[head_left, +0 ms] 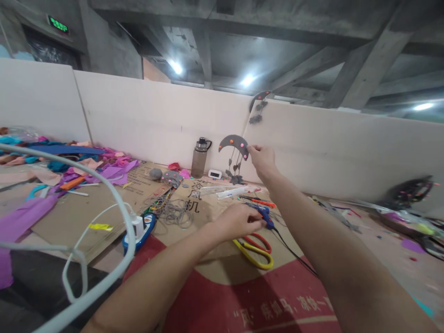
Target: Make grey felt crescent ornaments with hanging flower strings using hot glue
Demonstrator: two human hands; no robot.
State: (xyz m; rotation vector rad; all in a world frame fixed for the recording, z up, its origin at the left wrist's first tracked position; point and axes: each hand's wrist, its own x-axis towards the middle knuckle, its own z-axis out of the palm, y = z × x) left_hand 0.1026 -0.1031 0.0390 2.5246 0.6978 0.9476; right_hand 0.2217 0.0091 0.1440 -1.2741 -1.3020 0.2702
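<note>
My right hand (pixel 262 162) is raised and pinches the right tip of a grey felt crescent moon (pixel 233 140) dotted with orange and pink balls. Strings with small grey felt pieces hang below it, down to a grey cluster at the bottom. My left hand (pixel 243 221) is low over the cardboard, its fingers loosely bent and apart, with nothing visible in them. Just beyond its fingertips lies a blue glue gun (pixel 266 217) with a black cord. Scissors with red and yellow handles (pixel 258 259) rest beside and below that hand.
A bottle (pixel 199 159) and small white clock (pixel 215 174) stand by the partition (pixel 149 111). Tangled grey cord (pixel 176 210) lies near a blue power strip (pixel 145 231). Felt scraps (pixel 114 173) pile up left. A white hose (pixel 130 222) arches in front. Another crescent (pixel 258 98) hangs on the partition.
</note>
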